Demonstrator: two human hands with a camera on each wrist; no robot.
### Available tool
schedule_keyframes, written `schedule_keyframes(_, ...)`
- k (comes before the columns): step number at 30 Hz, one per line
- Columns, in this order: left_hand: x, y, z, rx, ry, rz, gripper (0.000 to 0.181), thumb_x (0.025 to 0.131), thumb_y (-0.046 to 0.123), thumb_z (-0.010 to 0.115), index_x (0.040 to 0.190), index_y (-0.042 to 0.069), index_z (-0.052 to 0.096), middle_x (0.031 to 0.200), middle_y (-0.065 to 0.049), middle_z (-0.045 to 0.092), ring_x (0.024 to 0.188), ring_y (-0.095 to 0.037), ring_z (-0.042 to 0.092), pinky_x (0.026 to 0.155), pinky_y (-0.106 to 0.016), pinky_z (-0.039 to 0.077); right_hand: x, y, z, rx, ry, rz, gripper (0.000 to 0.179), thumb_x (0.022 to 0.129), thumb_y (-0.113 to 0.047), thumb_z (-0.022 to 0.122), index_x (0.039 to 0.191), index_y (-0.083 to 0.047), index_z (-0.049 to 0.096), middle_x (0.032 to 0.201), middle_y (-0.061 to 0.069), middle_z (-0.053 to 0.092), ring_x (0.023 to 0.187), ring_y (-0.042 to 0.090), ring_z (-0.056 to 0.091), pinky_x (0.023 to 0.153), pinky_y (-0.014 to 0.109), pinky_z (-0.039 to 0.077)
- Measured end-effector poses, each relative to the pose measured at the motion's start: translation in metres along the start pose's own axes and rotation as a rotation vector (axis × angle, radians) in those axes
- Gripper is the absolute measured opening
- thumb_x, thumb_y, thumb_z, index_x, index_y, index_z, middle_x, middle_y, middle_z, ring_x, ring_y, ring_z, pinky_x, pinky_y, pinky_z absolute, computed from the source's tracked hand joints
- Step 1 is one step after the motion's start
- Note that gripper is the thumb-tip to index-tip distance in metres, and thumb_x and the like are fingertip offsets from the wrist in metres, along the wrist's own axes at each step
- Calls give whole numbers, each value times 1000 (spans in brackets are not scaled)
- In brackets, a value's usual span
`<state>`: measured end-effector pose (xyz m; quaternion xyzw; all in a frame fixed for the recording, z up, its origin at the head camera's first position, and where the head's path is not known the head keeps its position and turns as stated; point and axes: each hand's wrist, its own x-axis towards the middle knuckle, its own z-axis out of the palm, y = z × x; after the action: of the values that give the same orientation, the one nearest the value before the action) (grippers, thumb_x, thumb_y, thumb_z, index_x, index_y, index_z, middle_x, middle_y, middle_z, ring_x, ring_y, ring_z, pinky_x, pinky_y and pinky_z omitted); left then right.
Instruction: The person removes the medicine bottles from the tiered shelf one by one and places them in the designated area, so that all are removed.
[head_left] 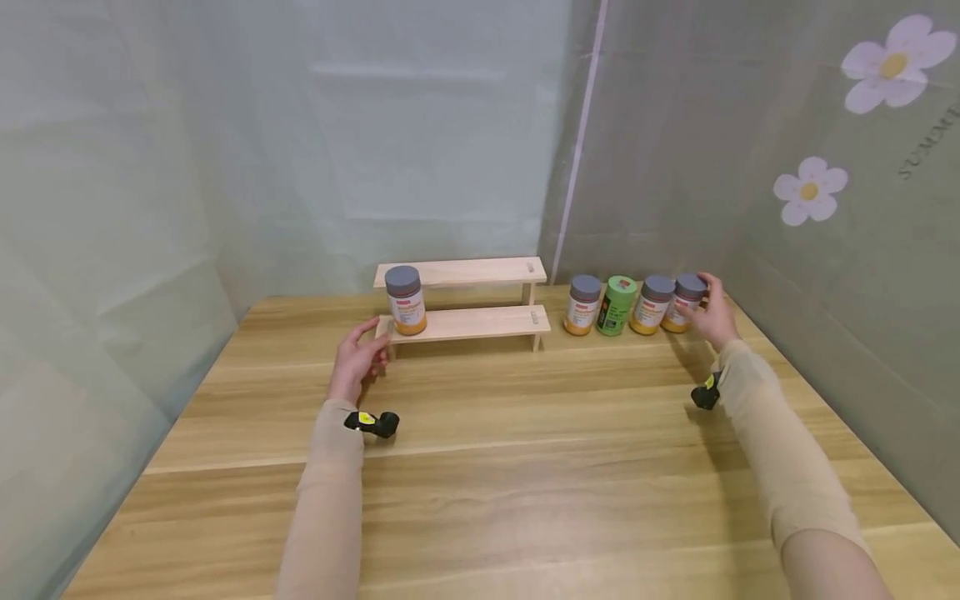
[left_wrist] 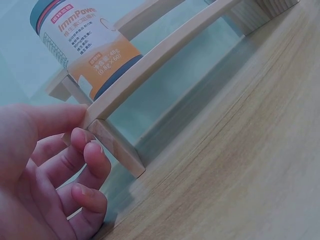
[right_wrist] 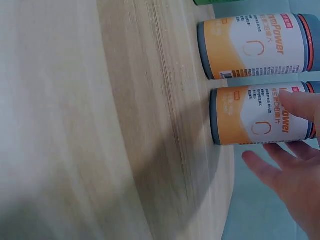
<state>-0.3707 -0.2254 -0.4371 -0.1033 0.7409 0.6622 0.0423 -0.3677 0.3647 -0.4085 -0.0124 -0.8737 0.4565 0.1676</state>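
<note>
A two-step wooden shelf [head_left: 480,325] stands at the back of the table. My left hand [head_left: 356,360] pinches the left end of its lower step, thumb against the board's edge and fingers curled by the leg [left_wrist: 119,147]. On that step, close to my hand, an ImmPower supplement bottle [head_left: 407,307] with a grey lid sits upright. Over at the right, my right hand [head_left: 716,317] holds the rightmost bottle [right_wrist: 245,115] of a row, its thumb on the label and the fingers round the far side. That bottle stands upright on the table.
Left of the held bottle stand another grey-lidded bottle [head_left: 652,307], a green canister [head_left: 617,307] and a further grey-lidded bottle [head_left: 582,307]. The shelf's upper step [head_left: 472,272] lies behind the lower one. Fabric curtains [head_left: 442,150] enclose the wooden table [head_left: 525,467].
</note>
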Motion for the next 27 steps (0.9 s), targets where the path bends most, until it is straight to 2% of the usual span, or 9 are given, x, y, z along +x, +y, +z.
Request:
schedule_keyframes(4,-1,1,-1,-10,2,-11,59,96,32,61,149,28,36,63,10,54,54,-5,50,47,-21,36,-1,-2,-2,37,-29,-2,85,90,-7,63,152,-9,5,146,40,25,132,57,34,110,59,33)
schedule_keyframes(5,0,0,-1,-13,4,-15,58,96,32,61,149,28,37,63,10,54,53,-5,50,47,-21,36,-2,-4,-3,49,-38,4,88,90,-1,60,152,-9,-2,147,42,21,133,60,29,109,65,28)
schedule_keyframes(8,0,-1,-1,-19,1,-16,58,96,30,60,149,28,37,62,10,54,53,-5,50,47,-20,36,-5,-11,-5,38,-6,-13,96,88,6,59,152,-12,-10,148,41,18,135,58,26,108,68,27)
schedule_keyframes(15,0,-3,1,-14,5,-12,57,96,30,60,149,27,37,61,11,52,53,-5,50,47,-19,36,-11,-33,-8,-127,77,-116,88,87,2,60,153,-9,3,149,36,20,138,52,24,108,68,24)
schedule_keyframes(20,1,-2,1,-18,13,-10,57,96,29,60,148,27,37,59,10,52,52,-4,50,46,-19,36,-16,-52,-7,-178,49,-119,83,89,-2,61,153,-9,10,147,33,27,136,52,29,108,68,26)
schedule_keyframes(27,1,1,1,-15,14,-5,57,96,29,60,148,27,38,59,10,51,52,-4,51,46,-19,36,-24,-59,5,-171,3,-99,82,91,-16,64,154,-11,12,147,31,30,136,49,31,107,66,28)
